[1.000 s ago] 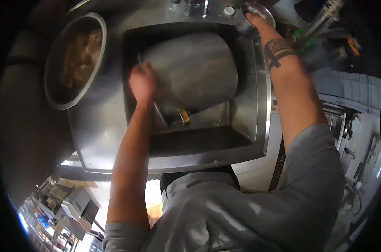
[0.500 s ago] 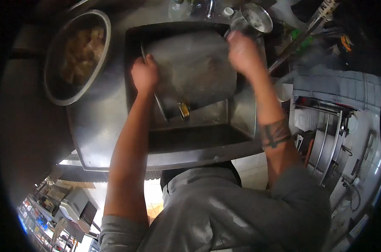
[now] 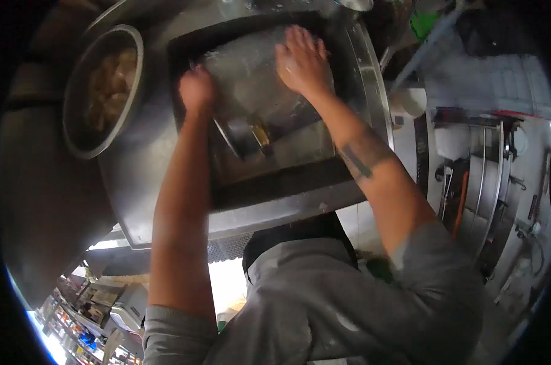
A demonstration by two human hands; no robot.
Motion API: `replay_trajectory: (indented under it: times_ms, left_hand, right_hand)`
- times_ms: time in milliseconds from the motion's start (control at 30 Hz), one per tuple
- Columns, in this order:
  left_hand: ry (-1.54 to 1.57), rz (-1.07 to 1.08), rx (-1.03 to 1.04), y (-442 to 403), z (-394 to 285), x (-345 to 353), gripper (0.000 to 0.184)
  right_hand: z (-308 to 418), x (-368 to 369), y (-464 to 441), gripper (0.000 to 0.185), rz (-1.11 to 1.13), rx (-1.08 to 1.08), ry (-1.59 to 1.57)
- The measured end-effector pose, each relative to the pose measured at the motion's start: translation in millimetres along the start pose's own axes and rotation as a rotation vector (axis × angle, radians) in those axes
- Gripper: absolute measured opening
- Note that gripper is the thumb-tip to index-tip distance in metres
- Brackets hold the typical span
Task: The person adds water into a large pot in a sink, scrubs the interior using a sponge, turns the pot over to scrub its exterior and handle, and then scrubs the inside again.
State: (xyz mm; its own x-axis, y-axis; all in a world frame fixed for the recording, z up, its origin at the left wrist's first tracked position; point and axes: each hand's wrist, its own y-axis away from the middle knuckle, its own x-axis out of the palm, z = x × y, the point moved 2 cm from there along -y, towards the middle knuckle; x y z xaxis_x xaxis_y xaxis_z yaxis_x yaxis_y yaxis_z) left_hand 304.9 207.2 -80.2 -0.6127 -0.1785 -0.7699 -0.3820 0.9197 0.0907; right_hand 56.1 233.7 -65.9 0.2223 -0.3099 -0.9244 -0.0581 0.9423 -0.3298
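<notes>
A flat grey panel, like a metal tray (image 3: 245, 79), lies tilted inside the metal sink (image 3: 275, 198). My left hand (image 3: 196, 91) is closed around its left edge. My right hand (image 3: 302, 61) rests with outstretched fingers on the panel's upper right part, palm down, with light specks on the back of the hand. Below the panel's middle, a small yellow and dark object (image 3: 261, 137) sits in the sink; blur hides its kind. The panel's upper right corner is partly covered by my right hand.
Left of the sink stands a large metal bowl (image 3: 138, 73) holding pale chunks of food. Part of a metal vessel (image 3: 356, 5) shows at the top edge. A white container (image 3: 409, 102) and a metal rack (image 3: 483, 182) are to the right.
My right hand has let go of the metal vessel at the back right and moved left onto the panel, its fingers opening. My left hand still grips the panel's edge; the view has shifted.
</notes>
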Motion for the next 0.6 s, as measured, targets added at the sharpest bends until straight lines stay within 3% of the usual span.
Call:
replay_trajectory:
  times_ms: [67,133,267,333,367,433,500,533,600]
  left_hand:
    - [-0.083,-0.005,0.071,8,-11,2,0.044]
    - [-0.174,0.032,0.227,1,-1,6,0.038]
    - [-0.175,-0.105,0.41,-18,29,27,0.032]
    - [-0.223,-0.124,0.424,-17,26,22,0.031]
    - [-0.26,-0.104,0.426,-14,22,20,0.031]
    - [-0.333,-0.058,0.445,-11,14,17,0.031]
    - [-0.265,0.02,0.422,0,-3,0,0.031]
    - [-0.262,0.025,0.432,-3,-9,-1,0.031]
    - [-0.201,0.182,0.23,-7,-2,1,0.049]
  right_hand:
    - [53,-12,-48,0.059,0.717,0.012,0.141]
    - [95,7,3,0.054,0.091,-0.112,-0.116]
    - [21,-6,54,0.052,-0.012,-0.279,-0.239]
    - [-32,3,15,0.053,-0.165,-0.016,-0.006]
    - [-19,-1,0,0.053,-0.161,-0.008,-0.005]
    - [32,0,-41,0.056,0.387,0.04,0.115]
    - [85,15,4,0.055,0.015,-0.123,-0.056]
    - [79,12,26,0.055,0.012,-0.114,-0.05]
    - [40,-8,69,0.054,-0.021,-0.205,-0.261]
